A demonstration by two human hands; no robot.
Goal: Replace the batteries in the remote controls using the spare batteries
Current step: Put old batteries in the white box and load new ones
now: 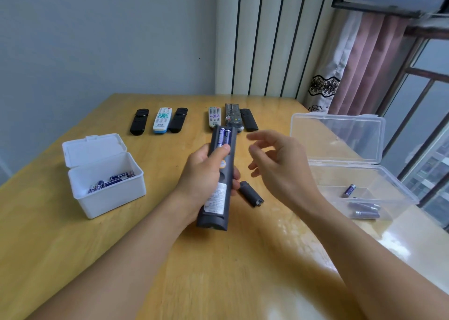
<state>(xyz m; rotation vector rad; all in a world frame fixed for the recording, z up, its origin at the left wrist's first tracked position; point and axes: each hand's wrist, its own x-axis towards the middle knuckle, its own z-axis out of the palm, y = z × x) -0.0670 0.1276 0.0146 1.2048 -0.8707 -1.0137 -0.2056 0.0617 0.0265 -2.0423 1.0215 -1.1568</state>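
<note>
- Pale wooden desk (73,234) under a grey wall, with a curtained window to the right, carries everything.
- A long dark grey remote control (220,173) is held back-up above the middle of the desk — its battery bay is uncovered and two blue-purple batteries (224,136) lie side by side in it.
- The left hand (206,173) grips this remote, fingers curled round its body, thumb pressing the near end of the batteries.
- The right hand (279,164) hovers just beside the remote, fingers loosely spread and holding nothing.
- A small dark battery cover (251,193) lies on the desk just right of the remote.
- A white plastic box with a hinged lid (107,188), left, holds several blue batteries.
- A clear plastic box (388,188), right, holds a few more.
- Six other remotes (194,120) lie in a row at the far side — three left, three right.
</note>
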